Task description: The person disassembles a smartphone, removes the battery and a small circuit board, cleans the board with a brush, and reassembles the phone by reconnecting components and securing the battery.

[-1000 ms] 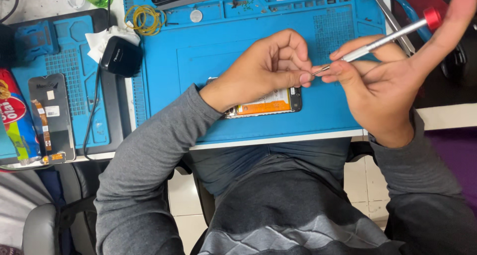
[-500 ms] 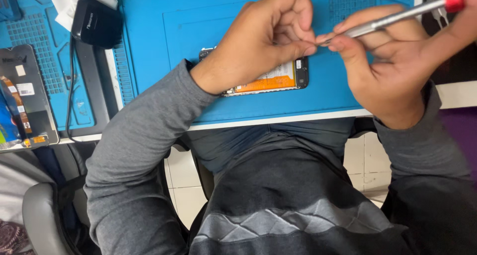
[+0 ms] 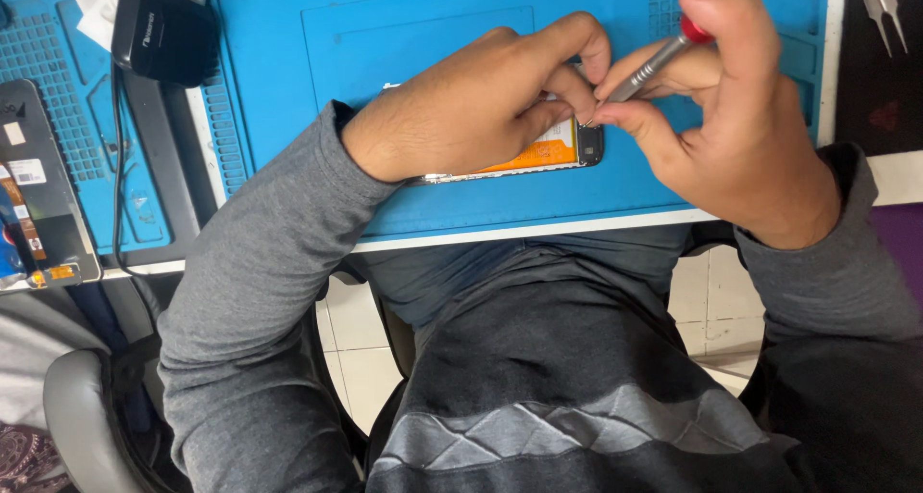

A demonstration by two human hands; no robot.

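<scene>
While seated at counter [image 3: 846, 51], working over blue repair mat [image 3: 404, 32]. Opened smartphone [image 3: 538, 157] lying flat on mat near its front edge, orange inner part and dark corner visible at 3 o'clock end; rest hidden under left hand.

Left hand [image 3: 481, 109]: resting on top of smartphone, fingers curled, fingertips [image 3: 582, 56] pinched together at phone's upper 3 o'clock corner. Pressing down on phone body; whether anything small is pinched between the fingertips cannot be told.

Right hand [image 3: 731, 118]: clenched around precision screwdriver [image 3: 649, 70], grey metal shaft, red cap. Index fingertip seated on red cap at 12 o'clock of the hand; thumb and other fingers gripping shaft lower down. Shaft tilted, cap toward 1 o'clock, tip down toward 7 o'clock, meeting the phone's corner just beside left fingertips. Tip itself hidden between the fingers.

Surroundings:
- Black charger block [image 3: 163, 32] at 10 o'clock of phone, on mat edge, cable [image 3: 120, 166] running down toward 6 o'clock.
- Second blue mat [image 3: 58, 89] at 9 o'clock, well apart from the hands, with a dark disassembled phone part [image 3: 38, 195] on it.
- Metal tweezers [image 3: 885, 8] at 2 o'clock, on dark surface beyond mat's right edge.
- Grey sleeves on both arms; dark shirt with grey pattern at 6 o'clock; chair armrest [image 3: 77, 406] at 8 o'clock.
</scene>
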